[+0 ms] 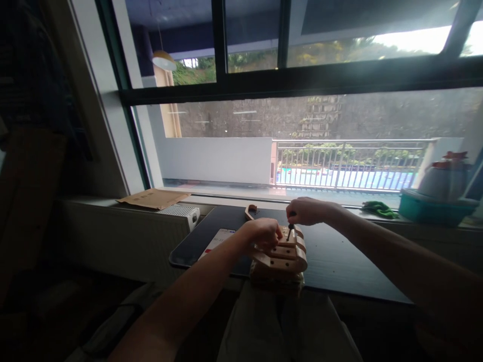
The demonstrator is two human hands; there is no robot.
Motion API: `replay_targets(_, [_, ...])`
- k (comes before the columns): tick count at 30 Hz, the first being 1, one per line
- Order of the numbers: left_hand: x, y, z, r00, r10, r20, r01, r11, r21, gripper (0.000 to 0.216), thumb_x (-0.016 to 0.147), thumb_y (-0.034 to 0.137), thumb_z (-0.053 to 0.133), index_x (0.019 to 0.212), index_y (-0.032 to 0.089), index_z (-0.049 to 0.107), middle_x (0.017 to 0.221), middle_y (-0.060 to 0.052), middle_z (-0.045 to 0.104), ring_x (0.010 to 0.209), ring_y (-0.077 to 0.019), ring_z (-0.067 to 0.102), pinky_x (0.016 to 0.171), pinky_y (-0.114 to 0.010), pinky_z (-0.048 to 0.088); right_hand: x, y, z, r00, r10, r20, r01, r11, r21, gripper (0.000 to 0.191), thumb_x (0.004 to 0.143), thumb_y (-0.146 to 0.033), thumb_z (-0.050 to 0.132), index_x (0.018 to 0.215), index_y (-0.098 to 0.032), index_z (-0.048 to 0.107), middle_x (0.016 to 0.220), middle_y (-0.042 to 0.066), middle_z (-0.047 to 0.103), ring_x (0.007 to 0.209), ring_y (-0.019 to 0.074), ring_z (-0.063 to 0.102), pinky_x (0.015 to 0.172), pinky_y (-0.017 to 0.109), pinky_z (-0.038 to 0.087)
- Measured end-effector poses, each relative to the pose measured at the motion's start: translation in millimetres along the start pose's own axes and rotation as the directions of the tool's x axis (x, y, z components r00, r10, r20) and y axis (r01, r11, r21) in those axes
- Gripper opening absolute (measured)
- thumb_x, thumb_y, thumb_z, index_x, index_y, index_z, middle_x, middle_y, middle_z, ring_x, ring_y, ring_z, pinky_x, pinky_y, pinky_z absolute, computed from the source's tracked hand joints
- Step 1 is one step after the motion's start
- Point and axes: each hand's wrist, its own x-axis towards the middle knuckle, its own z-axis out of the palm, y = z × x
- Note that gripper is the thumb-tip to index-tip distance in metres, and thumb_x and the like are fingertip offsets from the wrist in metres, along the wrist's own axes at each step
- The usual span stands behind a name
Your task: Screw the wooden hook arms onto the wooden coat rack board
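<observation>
- My left hand point(262, 235) rests on the wooden assembly point(281, 256), on its left side; the fingers are curled together and press on the wood to keep it steady.
- My right hand point(306, 211) is just above the assembly, at about 1 o'clock from my left hand. Its fingers are pinched on the top of a small dark tool point(290, 231) — the tool stands upright, with its tip on the upper wooden piece.
- The wooden assembly is made of several curved pieces with holes, stacked together. It sits at the near edge of the dark table point(339, 261), over my lap.
- A single curved wooden piece point(250, 211) lies on the table at 11 o'clock from the assembly, a little apart.
- A white paper with red marks point(217, 241) lies at 9 o'clock from my left hand.
- On the sill, at 2 o'clock and well apart — a green cloth point(379, 208) and a teal tray point(433, 208).
</observation>
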Motion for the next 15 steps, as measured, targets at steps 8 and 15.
replay_targets(8, [-5,3,-2,1.000,0.019,-0.018,-0.018,0.999,0.040,0.015,0.059,0.010,0.061,0.073,0.017,0.063,0.057,0.003,0.055,0.051,-0.0128,0.050,0.050,-0.024,0.039,-6,-7,0,0.993,0.087,-0.085,-0.092,0.994,-0.052,0.035,0.084,-0.042,0.049,0.100,-0.016,0.066,0.088,0.009,0.068,0.076,0.0200,0.060,0.060,0.028,0.040])
replay_targets(15, [0,-1,2,1.000,0.017,-0.012,-0.017,1.000,0.012,0.020,0.060,0.010,0.060,0.079,0.016,0.065,0.058,0.003,0.055,0.051,-0.0128,0.049,0.051,-0.024,0.037,-6,-4,1,0.996,0.007,-0.090,-0.009,1.000,-0.020,0.023,0.084,-0.029,0.050,0.093,-0.018,0.068,0.087,0.005,0.069,0.073,0.0149,0.059,0.059,0.023,0.038])
